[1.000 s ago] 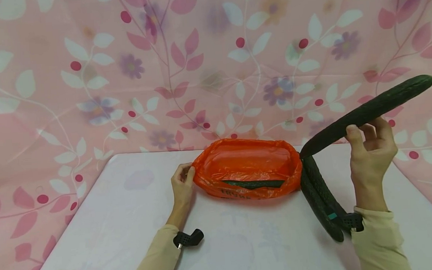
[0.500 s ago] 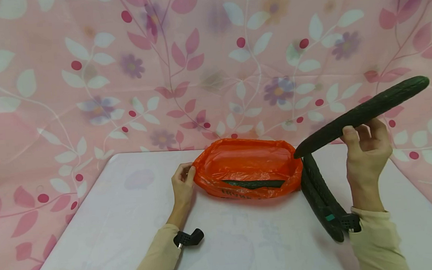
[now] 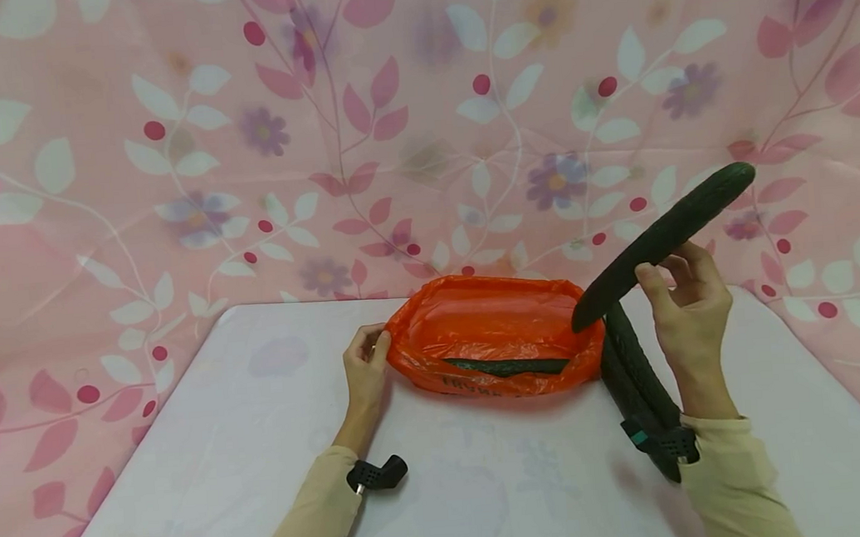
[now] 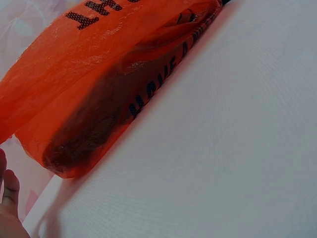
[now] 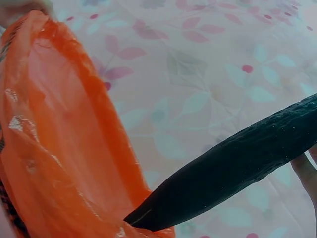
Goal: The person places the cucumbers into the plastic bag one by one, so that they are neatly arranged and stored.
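Note:
An orange plastic bag (image 3: 493, 310) with printed lettering lies mouth-up on the white table. My left hand (image 3: 365, 369) pinches the left end of its rim. Inside the bag lies one cucumber (image 3: 508, 366), which shows dark through the plastic in the left wrist view. My right hand (image 3: 688, 317) grips a second long cucumber (image 3: 660, 240) in the air, tilted with its lower tip over the bag's right rim. In the right wrist view that tip of the held cucumber (image 5: 223, 173) overlaps the edge of the bag's mouth (image 5: 89, 124).
Two more cucumbers (image 3: 635, 371) lie side by side on the table (image 3: 445, 484), right of the bag and partly behind my right wrist. A pink floral cloth (image 3: 421, 136) hangs just behind the table's far edge.
My right hand has moved left with the cucumber, bringing its lower tip from beside the bag to over the right rim. The left hand and bag have stayed in place.

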`<state>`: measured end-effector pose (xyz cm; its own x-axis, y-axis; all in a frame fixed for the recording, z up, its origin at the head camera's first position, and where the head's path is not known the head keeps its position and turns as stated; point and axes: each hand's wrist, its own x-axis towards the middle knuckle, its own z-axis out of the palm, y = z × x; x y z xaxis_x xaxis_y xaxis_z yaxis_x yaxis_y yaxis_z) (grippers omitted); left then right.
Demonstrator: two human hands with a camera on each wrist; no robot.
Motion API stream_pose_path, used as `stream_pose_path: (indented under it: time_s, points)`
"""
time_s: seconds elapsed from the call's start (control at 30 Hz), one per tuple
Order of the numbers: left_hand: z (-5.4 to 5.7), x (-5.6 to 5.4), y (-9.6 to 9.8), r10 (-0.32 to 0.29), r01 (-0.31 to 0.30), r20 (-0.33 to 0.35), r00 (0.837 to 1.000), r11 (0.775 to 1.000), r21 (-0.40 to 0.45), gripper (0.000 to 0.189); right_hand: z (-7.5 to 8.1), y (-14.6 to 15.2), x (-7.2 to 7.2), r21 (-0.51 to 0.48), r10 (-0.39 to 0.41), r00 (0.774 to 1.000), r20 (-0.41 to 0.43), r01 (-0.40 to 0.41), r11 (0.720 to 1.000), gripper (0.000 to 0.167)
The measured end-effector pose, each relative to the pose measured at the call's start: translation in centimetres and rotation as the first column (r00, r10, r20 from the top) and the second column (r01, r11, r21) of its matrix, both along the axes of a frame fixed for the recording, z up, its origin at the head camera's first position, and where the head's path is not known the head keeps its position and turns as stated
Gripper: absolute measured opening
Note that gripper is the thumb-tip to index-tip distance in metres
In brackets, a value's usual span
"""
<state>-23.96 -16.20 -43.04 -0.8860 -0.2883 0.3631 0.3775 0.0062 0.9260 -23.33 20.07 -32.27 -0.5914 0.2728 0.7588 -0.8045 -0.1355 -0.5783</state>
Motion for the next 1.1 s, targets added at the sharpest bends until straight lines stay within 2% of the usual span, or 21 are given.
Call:
stream_pose_path:
  time_s: [0.13,0.33,0.53,0.67,0.77,0.93,1.1]
  points:
    - [0.1,0.1,0.1,-0.008,0.008,0.008,1.0,1.0,0.013,0.021,-0.6,-0.3,-0.3,0.055,-0.009,1.0,0.019,0.007,0.998,0.042]
    - [0.3,0.3,0.1,-0.003,0.003,0.013,1.0,1.0,0.004,0.02,-1.3,-0.8,-0.6,0.089,0.021,0.999,0.048,-0.025,0.996,0.044]
    - [0.4,0.3,0.2,-0.002,0.002,0.023,1.0,1.0,0.001,0.02,-0.9,-1.8,0.1,0.157,0.027,0.997,0.077,-0.039,0.987,0.044]
    - [0.4,0.3,0.1,-0.005,0.005,0.019,1.0,1.0,0.0,0.02,-0.3,-2.7,0.8,0.22,0.006,0.995,0.1,-0.028,0.975,0.044]
    - [0.3,0.3,0.1,-0.003,0.003,0.011,1.0,1.0,0.0,0.02,-0.2,-3.1,1.0,0.285,-0.039,0.992,0.123,0.002,0.959,0.044]
    - [0.3,0.2,0.1,0.002,-0.002,-0.003,1.0,1.0,0.008,0.02,-1.1,-2.9,0.3,0.374,-0.099,0.984,0.15,0.036,0.927,0.048]
    - [-1.5,-1.1,-0.2,0.016,-0.015,-0.02,1.0,1.0,0.026,0.019,-1.3,-3.3,0.3,0.438,-0.116,0.983,0.144,0.041,0.898,0.05]
